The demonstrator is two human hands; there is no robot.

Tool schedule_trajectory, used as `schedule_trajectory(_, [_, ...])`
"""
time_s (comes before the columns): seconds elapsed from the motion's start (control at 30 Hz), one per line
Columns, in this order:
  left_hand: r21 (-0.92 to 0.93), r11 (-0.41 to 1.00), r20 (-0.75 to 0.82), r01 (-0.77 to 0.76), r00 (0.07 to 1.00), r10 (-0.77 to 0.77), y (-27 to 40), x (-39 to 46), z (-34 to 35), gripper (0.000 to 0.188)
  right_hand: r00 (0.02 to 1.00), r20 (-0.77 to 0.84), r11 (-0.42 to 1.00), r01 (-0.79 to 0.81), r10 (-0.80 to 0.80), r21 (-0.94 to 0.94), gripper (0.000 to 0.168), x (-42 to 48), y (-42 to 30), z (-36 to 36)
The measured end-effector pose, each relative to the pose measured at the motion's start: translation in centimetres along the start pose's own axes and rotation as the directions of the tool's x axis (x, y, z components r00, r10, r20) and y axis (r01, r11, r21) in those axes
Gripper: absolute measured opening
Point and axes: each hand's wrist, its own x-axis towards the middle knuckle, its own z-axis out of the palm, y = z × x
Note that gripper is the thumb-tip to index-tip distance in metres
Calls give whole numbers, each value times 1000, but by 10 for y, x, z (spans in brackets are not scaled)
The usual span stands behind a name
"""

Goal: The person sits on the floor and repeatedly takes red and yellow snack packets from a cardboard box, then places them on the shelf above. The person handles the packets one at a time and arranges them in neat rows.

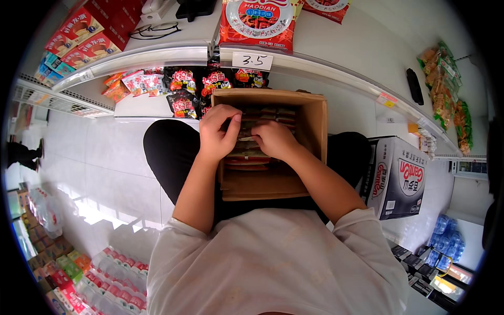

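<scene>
An open cardboard box (313, 130) rests on or between my knees, its opening turned up towards me. Rows of flat packets (248, 161) stand packed inside, some with red edges. My left hand (219, 132) is at the box's left wall, thumb over the inside and fingers curled. Deeper in the opening, my right hand (275, 139) reaches among the packets with its fingers bent down. Its fingertips are mostly hidden, so whether either hand grips a packet is unclear.
Ahead is a shelf (334, 67) with a red snack bag (258, 23) and a handwritten price card (252, 61). Black noodle packs (183, 80) lie on the lower shelf. A Ganten carton (397, 177) stands at my right, wrapped bottles (114, 279) at my left. A person's legs (25, 153) show far left.
</scene>
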Motion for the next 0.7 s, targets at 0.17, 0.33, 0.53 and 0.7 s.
schedule_trajectory(0.17, [-112, 993, 51, -24, 998, 30, 14, 4, -10, 21, 990, -144, 984, 21, 5, 176, 6, -18, -35, -81])
schedule_trajectory(0.33, [-189, 980, 242, 60, 970, -13, 33, -4, -1, 14, 971, -224, 946, -4, 82, 325, 7, -56, -46, -118])
schedule_trajectory(0.53, [-330, 895, 231, 300, 945, -232, 57, -13, 19, 2, 967, -203, 910, -55, 151, 412, 7, -88, -51, -123])
schedule_trajectory(0.7, [-201, 958, 332, 206, 934, -131, 88, -9, 22, 3, 885, -465, 955, 109, 33, 275, 10, -88, -72, -114])
